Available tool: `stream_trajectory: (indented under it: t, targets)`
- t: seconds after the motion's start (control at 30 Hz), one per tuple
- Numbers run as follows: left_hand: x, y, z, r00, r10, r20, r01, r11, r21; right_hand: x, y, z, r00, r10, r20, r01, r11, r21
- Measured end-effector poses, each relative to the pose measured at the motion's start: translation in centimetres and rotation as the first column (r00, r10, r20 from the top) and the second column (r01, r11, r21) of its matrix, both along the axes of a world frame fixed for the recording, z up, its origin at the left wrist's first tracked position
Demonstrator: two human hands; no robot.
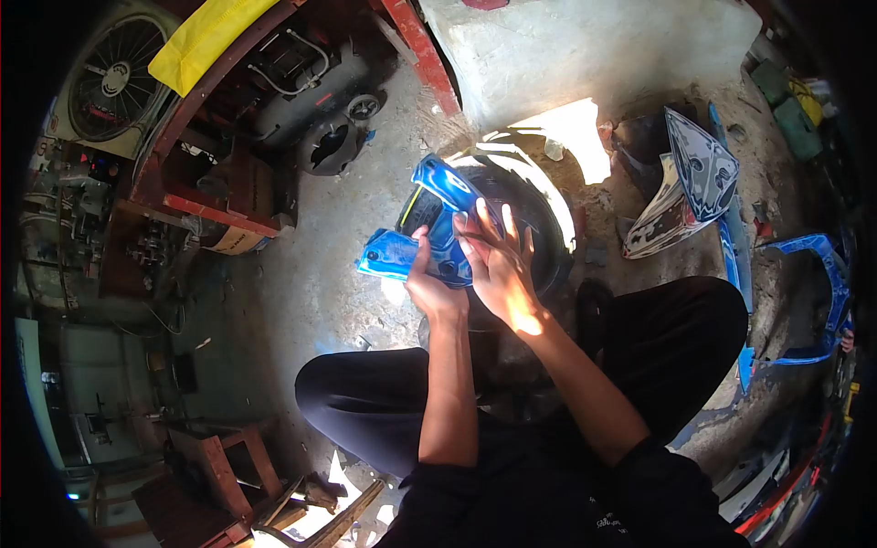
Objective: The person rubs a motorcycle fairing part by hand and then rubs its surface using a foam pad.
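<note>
Black shirt (548,493) and dark trousers (365,393) fill the lower part of the view, knees spread wide, with both forearms reaching forward between them. Held out ahead, above a dark, round, tyre-like object (550,233) on the concrete floor (333,224), is a shiny blue panel (388,256), with one arm pointing left and another angled up and away. Pale, scuffed-looking patches and a dark hole mark its left arm. Judging from the pose, the step in hand is working over or checking the panel's surface by touch; the next move seems to call for a firm left grip and light, even right-hand contact along the blue face. The left hand (437,290) is curled round the panel's near edge, pinching it, thumb raised along the near side and fingers mostly hidden beneath. The right hand (498,269) lies across the panel's right side, fingers spread apart rather than wrapped round it; how hard it presses, or whether anything is under the palm, I cannot tell. Off to the right, well apart from the hands, stand a patterned white-and-grey panel (705,169) and a curved blue frame (836,292).
</note>
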State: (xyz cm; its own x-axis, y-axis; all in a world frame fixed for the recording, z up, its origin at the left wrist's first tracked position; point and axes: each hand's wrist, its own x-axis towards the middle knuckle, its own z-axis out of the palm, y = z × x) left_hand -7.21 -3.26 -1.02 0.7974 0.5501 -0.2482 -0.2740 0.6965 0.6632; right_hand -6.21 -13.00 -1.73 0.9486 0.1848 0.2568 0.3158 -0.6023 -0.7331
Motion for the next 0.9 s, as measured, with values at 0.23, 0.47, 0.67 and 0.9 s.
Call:
stream_trajectory:
  t: [0.23, 0.47, 0.67, 0.9]
  targets:
    - [-0.5, 0.1, 0.6, 1.0, 0.009, 0.0, -0.008, 0.998, 0.068, 3.4, -0.6, 0.1, 0.993, -0.076, 0.086, 0.077, 0.997, -0.009]
    - [-0.9, 0.7, 1.3, 1.0, 0.001, 0.016, -0.002, 0.995, 0.104, 2.7, -1.0, 0.2, 0.991, -0.135, -0.003, 0.135, 0.991, 0.015]
    - [0.1, 1.9, 2.7, 0.995, -0.078, 0.055, 0.075, 0.996, 0.055, -0.3, -0.7, 0.5, 0.99, -0.061, 0.125, 0.06, 0.998, 0.008]
    - [-0.4, 1.2, 1.4, 0.999, -0.038, 0.002, 0.038, 0.999, 0.03, 3.4, -1.1, -0.1, 0.984, -0.08, 0.159, 0.086, 0.996, -0.033]
